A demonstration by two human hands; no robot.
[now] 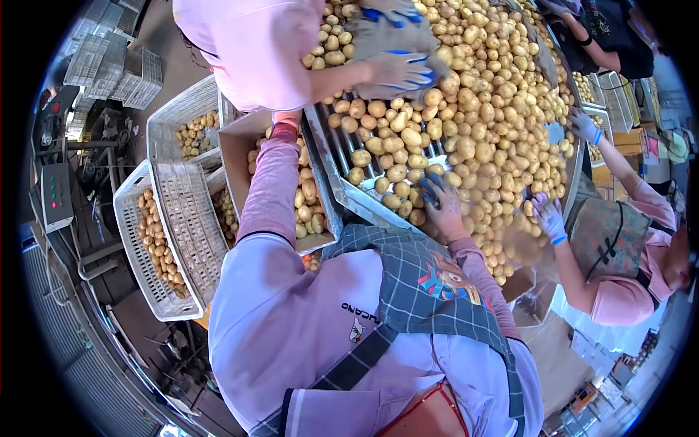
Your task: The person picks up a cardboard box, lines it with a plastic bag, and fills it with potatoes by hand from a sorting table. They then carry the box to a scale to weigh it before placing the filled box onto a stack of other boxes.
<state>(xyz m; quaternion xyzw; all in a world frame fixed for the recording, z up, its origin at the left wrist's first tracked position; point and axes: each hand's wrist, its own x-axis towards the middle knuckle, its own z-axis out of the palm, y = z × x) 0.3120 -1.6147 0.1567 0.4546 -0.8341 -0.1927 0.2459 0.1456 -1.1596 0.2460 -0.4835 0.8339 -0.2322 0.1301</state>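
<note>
My left hand (287, 119) reaches over a cardboard box (242, 154) of potatoes, its fingers hidden by a co-worker's arm. Only the wrist and part of the hand show. My right hand (443, 207) wears a grey glove with dark blue fingers. Its fingers are stretched out over the potatoes (477, 149) at the near edge of the metal sorting table (371, 202). Some rollers (348, 151) show between the potatoes there. No potato is visibly gripped in it.
White crates (191, 191) with potatoes stand at the left. One co-worker's gloved hands (403, 71) lie on a grey cloth at the far side. Another co-worker's gloved hands (550, 216) touch potatoes at the right. A control box (56, 197) stands far left.
</note>
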